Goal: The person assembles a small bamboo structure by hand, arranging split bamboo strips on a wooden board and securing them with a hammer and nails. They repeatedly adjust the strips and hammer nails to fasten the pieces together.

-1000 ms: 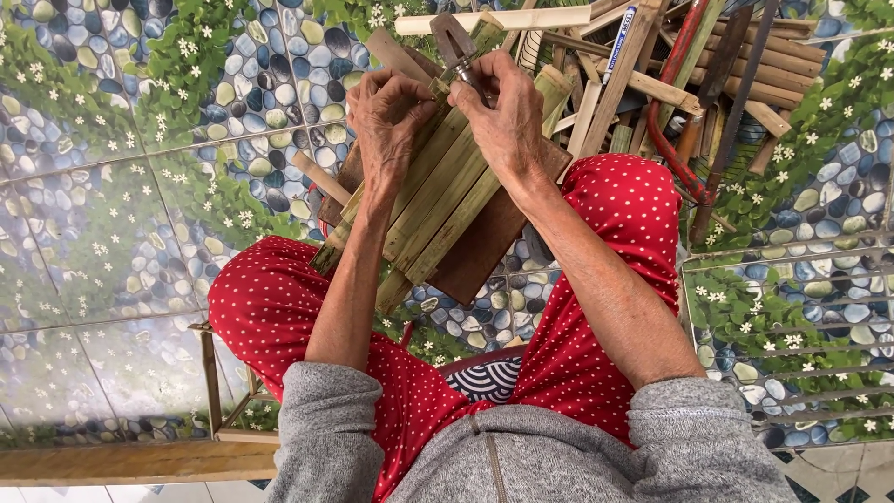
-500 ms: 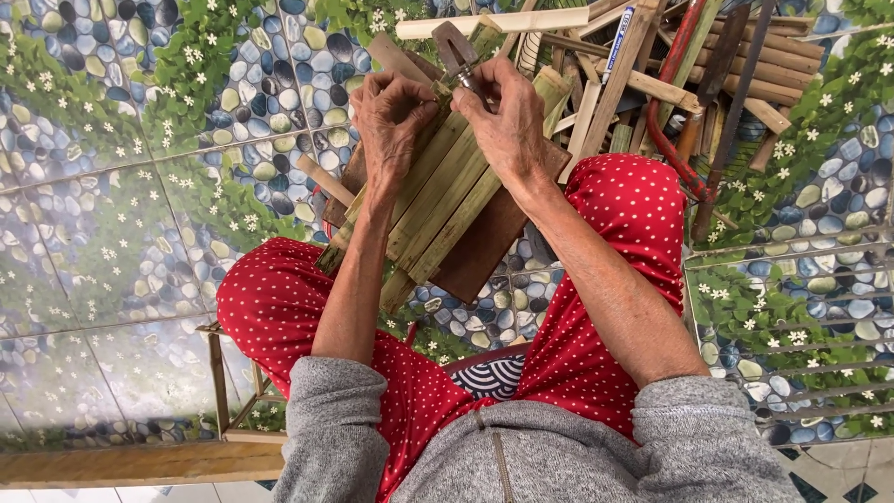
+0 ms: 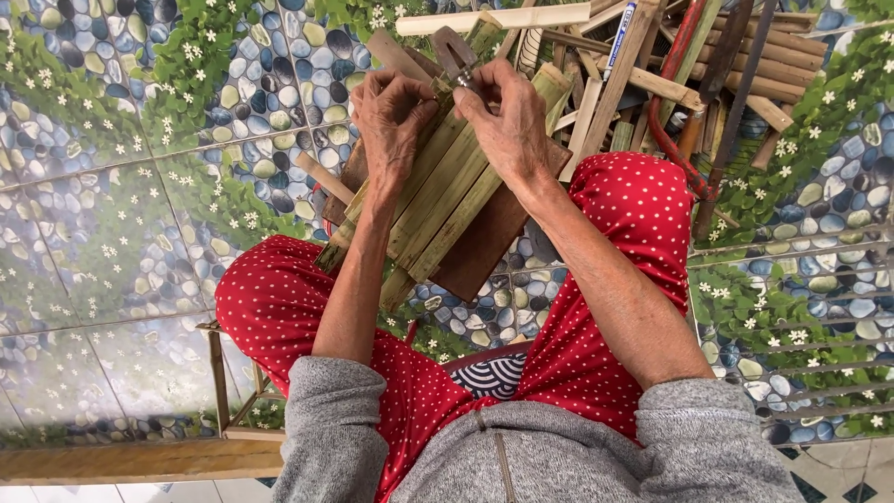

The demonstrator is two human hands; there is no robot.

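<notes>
Several split green bamboo strips [image 3: 438,200] lie side by side on a brown wooden board [image 3: 484,244] that rests across my red polka-dot knees. My left hand [image 3: 391,114] presses down on the far end of the strips, fingers curled over them. My right hand [image 3: 507,116] sits beside it and grips the handle of a small metal tool [image 3: 453,53], whose head sticks up between the two hands. Both hands are at the board's far end.
A heap of cut bamboo sticks and strips [image 3: 652,65] lies on the floor beyond my right knee, with a red curved bar [image 3: 678,112] and a pen [image 3: 618,37]. The floor is tiled with a pebble-and-leaf pattern [image 3: 121,186]. A small wooden frame [image 3: 222,382] stands near my left side.
None beyond a slight shift of the hands on the strips; both keep their grip at the far end of the board.
</notes>
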